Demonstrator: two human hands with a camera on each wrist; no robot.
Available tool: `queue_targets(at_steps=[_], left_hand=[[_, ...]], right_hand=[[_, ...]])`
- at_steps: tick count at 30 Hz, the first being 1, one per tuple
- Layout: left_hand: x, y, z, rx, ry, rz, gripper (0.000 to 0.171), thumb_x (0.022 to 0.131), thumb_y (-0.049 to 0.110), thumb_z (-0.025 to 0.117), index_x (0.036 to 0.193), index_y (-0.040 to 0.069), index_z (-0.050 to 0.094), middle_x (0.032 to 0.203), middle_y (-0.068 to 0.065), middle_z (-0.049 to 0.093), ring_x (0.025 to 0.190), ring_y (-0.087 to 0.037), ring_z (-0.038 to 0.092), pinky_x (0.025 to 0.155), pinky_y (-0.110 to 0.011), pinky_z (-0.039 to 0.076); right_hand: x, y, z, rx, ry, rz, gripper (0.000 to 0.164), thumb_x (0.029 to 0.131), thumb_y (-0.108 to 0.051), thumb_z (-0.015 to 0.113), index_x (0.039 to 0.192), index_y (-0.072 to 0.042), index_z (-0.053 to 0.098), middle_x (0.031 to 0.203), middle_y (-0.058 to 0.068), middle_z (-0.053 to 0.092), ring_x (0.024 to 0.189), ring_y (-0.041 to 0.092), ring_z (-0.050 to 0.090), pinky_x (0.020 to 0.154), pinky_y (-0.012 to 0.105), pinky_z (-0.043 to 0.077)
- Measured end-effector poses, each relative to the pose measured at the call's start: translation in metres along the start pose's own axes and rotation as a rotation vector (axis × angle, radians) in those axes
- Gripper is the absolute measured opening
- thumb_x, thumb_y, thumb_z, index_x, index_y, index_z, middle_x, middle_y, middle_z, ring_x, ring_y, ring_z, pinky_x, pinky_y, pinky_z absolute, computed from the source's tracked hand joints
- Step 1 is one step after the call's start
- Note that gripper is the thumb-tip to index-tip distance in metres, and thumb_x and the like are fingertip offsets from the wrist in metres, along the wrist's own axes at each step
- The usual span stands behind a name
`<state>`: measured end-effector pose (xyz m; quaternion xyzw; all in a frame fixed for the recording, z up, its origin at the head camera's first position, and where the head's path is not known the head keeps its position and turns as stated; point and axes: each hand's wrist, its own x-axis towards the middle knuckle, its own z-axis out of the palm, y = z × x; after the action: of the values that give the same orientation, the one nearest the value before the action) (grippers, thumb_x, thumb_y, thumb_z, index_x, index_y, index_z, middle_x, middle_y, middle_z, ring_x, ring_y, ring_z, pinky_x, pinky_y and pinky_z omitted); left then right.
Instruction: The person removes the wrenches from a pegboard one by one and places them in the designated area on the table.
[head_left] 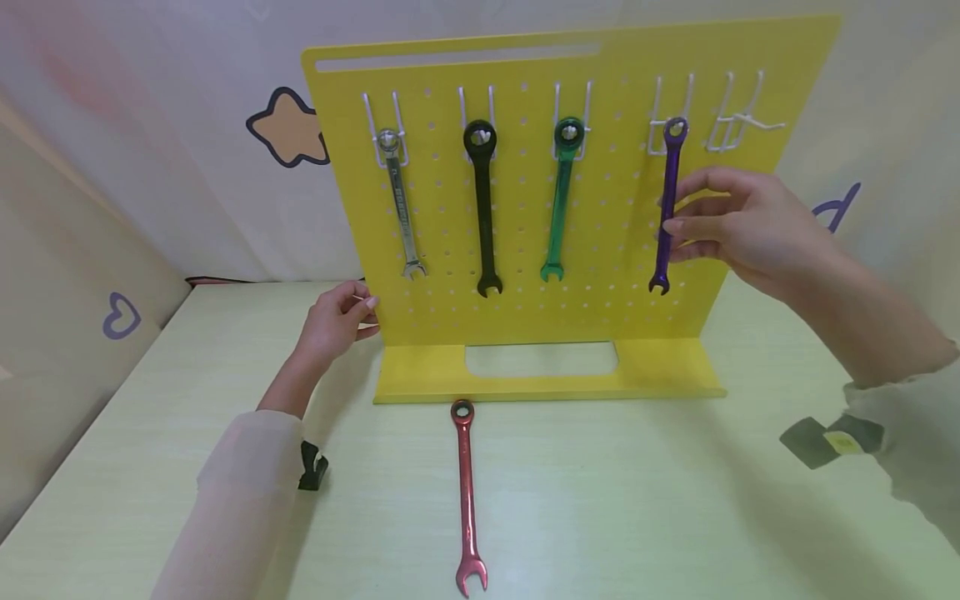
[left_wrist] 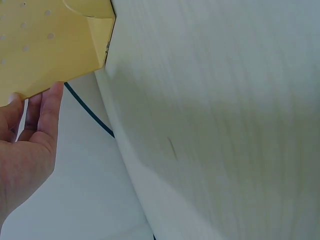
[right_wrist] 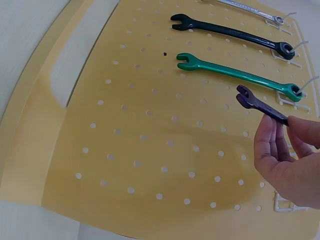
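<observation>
My right hand (head_left: 757, 221) pinches a purple combination wrench (head_left: 667, 208) by its shaft, between thumb and fingers. The wrench stands nearly upright in front of the yellow pegboard (head_left: 517, 321), its ring end overlapping a white hook (head_left: 655, 125) in the head view and its open end pointing down. In the right wrist view, the fingers hide the upper part of the purple wrench (right_wrist: 260, 106). At the board's left edge, my left hand (head_left: 333, 321) grips the edge, with thumb and fingertips right at it in the left wrist view.
A silver wrench (head_left: 401, 204), a black wrench (head_left: 484, 208) and a green wrench (head_left: 559, 204) hang from hooks. At the far right is another white hook (head_left: 738, 117). A red wrench (head_left: 467, 492) lies on the table (head_left: 600, 500) before the board's base.
</observation>
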<state>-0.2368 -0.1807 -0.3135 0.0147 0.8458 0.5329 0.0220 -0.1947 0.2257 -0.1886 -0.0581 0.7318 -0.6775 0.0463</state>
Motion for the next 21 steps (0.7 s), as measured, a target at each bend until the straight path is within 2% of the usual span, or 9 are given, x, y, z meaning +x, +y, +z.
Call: queue_targets(at_steps=[10,21], left_hand=[[-0.0007,-0.0015,0.0000,0.023,-0.003,0.018,0.019,0.097,0.011,0.045,0.106,-0.005,0.047,0.094,-0.016,0.052,0.093,-0.027,0.055,0.078,-0.030,0.054],[-0.0006,-0.0007,0.0001,0.018,-0.003,0.026,0.020,0.097,0.012,0.045,0.107,-0.005,0.047,0.094,-0.016,0.052,0.091,-0.027,0.055,0.078,-0.030,0.054]], right_hand=[[-0.0037,-0.0027,0.0005,-0.047,-0.007,-0.007,0.021,0.085,0.010,0.055,0.099,-0.006,0.056,0.081,0.009,0.064,0.073,0.024,0.064,0.069,0.030,0.056],[-0.0093,-0.0054,0.0010,-0.010,-0.026,-0.035,0.021,0.084,0.011,0.057,0.099,-0.003,0.057,0.080,0.011,0.064,0.074,0.026,0.064,0.068,0.033,0.056]])
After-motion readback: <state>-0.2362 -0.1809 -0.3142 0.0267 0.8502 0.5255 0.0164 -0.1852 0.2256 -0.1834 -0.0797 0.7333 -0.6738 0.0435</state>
